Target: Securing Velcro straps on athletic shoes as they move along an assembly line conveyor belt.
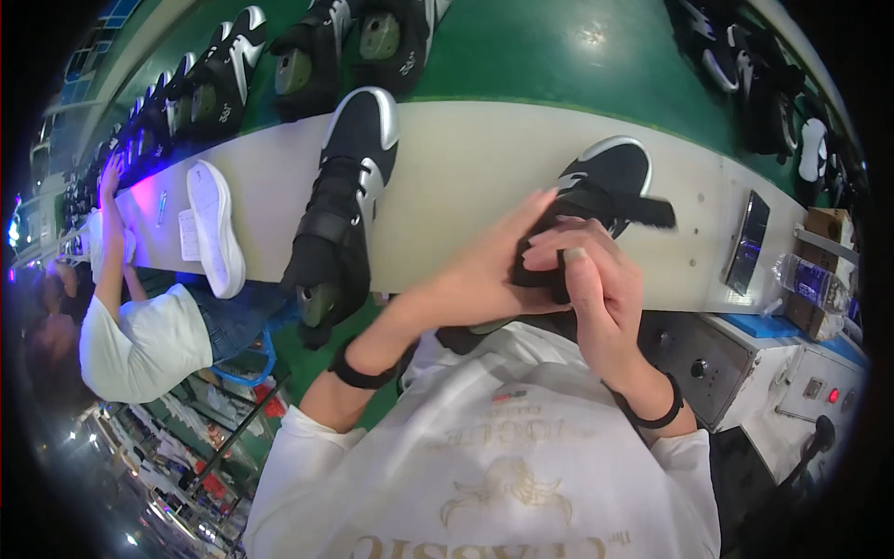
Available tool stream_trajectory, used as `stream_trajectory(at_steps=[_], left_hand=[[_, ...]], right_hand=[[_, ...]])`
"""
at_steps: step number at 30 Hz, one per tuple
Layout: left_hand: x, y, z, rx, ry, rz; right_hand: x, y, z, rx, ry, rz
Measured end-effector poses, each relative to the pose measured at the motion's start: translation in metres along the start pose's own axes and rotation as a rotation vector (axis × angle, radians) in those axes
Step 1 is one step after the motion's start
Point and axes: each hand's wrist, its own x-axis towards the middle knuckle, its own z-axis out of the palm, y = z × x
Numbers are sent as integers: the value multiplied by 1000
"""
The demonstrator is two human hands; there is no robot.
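A black shoe (pixel 621 168) with a silver toe edge lies in front of me on the pale bench, its toe pointing away. One black strap (pixel 649 211) sticks out to its right. My left hand (pixel 494 270), slightly blurred, lies along the shoe's left side and holds it near the heel. The fingers of my right hand (pixel 601 289) are curled over the ankle opening, pinching a black strip of the shoe. Both hands hide most of the heel. Left of them stands another black shoe (pixel 326 224) with laces and an ankle strap, near the bench's front edge.
A white sole (pixel 217 228) lies farther left on the bench (pixel 447 168). Rows of black shoes (pixel 312 56) stand on the green surface (pixel 549 56) beyond. A phone (pixel 748 242) lies at right, near a control box (pixel 703 363). Another person (pixel 144 345) works at far left.
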Motion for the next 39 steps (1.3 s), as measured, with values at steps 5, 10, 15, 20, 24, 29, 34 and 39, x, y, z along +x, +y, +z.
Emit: stream_trajectory(at_steps=[5,10,15,20,24,29,34,39], left_hand=[[-12,-37,-23,-111,-70,135],[-14,-32,-24,123,236,73],[-3,1,-41,662,396,131],[-71,49,0,443,334,98],[-80,38,33,395,279,-3],[-80,7,32,368,140,148],[-74,-7,33,491,65,245],[-74,-5,26,462,11,275]], right_hand=[[6,6,-29,-119,-213,-105],[14,13,-32,-133,-367,-147],[36,10,-27,-505,-442,-264],[69,3,-46,-461,-761,-136],[75,0,-48,-454,-793,-175],[68,-10,-39,-597,-849,-100],[54,-6,-24,-673,-767,-280],[50,1,-24,-671,-724,-372]])
